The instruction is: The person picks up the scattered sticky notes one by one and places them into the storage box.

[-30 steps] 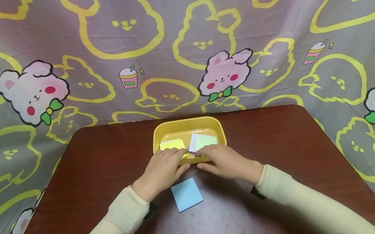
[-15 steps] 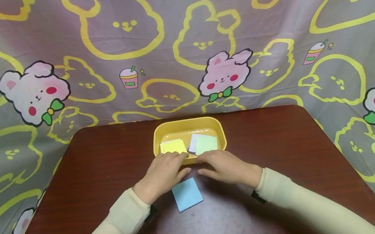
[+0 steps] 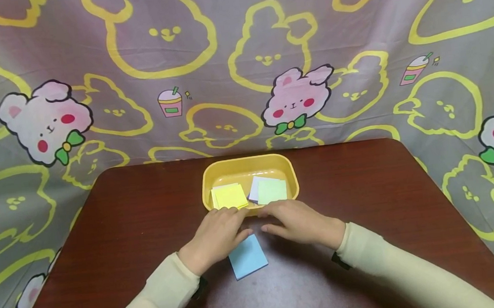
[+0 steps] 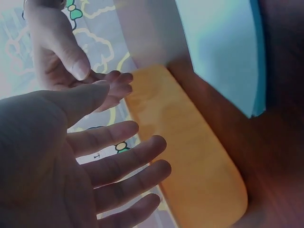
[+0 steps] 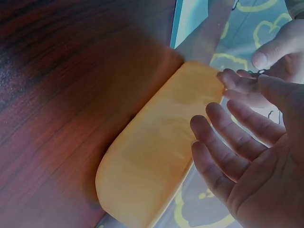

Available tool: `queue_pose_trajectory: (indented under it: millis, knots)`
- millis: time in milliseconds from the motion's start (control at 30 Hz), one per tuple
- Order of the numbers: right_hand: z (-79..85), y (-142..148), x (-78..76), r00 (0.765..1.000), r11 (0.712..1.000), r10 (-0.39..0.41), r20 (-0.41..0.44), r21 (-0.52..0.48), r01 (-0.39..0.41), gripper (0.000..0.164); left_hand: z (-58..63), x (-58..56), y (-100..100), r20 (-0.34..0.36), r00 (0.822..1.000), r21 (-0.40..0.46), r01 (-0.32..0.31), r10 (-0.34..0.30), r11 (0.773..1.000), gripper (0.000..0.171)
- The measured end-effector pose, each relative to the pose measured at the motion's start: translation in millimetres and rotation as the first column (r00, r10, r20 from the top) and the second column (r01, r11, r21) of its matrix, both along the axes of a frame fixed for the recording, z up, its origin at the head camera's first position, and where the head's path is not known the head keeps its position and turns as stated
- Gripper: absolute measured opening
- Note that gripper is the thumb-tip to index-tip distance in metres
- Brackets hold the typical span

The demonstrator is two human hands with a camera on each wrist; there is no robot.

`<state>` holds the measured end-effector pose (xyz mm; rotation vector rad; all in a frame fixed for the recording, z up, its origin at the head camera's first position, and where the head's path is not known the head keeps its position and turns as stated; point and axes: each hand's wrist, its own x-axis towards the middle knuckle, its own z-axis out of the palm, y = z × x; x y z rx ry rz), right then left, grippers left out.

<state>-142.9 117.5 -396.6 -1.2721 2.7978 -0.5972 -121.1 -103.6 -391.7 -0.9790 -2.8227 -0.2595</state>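
Note:
A yellow plastic box (image 3: 248,163) stands toward the back of the table with sticky note pads inside. Yellow pads (image 3: 230,196) lie in its left half; a pale green pad (image 3: 272,191) overlaps a whitish one (image 3: 255,189) in the right half. My left hand (image 3: 219,233) hovers at the box's front rim, fingers spread and holding nothing, as the left wrist view shows. Beside it my right hand (image 3: 302,222) is likewise at the front rim, fingers loosely extended with nothing in them. A light blue sticky note pad (image 3: 249,259) lies on the table, its upper left partly behind the left hand.
The dark reddish-brown wooden table (image 3: 144,203) has rounded far corners. Directly behind it hangs a grey curtain (image 3: 221,77) with yellow outlines and cartoon rabbits.
Both hands have drawn back toward me from over the box to its front rim, uncovering more of the yellow and green pads. The box and blue pad have stayed put.

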Motion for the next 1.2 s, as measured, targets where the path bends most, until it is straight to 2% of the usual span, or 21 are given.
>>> queue_pose_trajectory:
  millis: [133,400,633,900,1100,1200]
  knots:
    - [-1.7,0,-0.4,1.000,1.000,0.007,-0.007,-0.001,-0.007,0.031,-6.3,1.1,1,0.014,1.000,0.009,0.010,-0.010,1.000,0.041]
    - [-6.3,0,0.4,1.000,1.000,0.012,0.029,0.000,-0.012,0.034,-17.8,2.7,1,-0.010,1.000,-0.011,0.030,-0.030,0.999,0.036]
    - [-10.6,0,1.4,0.999,0.999,0.032,0.039,-0.014,-0.031,0.031,-23.9,5.8,1,0.013,1.000,-0.035,0.015,-0.015,0.999,0.036]
    - [-22.6,-1,6.2,0.999,0.999,0.030,0.029,0.034,-0.031,0.032,-30.1,8.7,1,0.034,0.999,-0.057,-0.004,0.006,0.998,0.042]
    - [-27.5,-3,7.8,0.998,0.998,0.050,0.033,0.041,-0.051,0.032,-35.3,9.8,2,0.052,0.998,-0.100,-0.036,0.042,0.994,0.050]
    - [-28.5,-3,8.2,0.998,0.998,0.053,0.034,0.045,-0.055,0.034,-37.3,10.0,2,0.086,0.994,-0.114,-0.053,0.063,0.992,0.051]
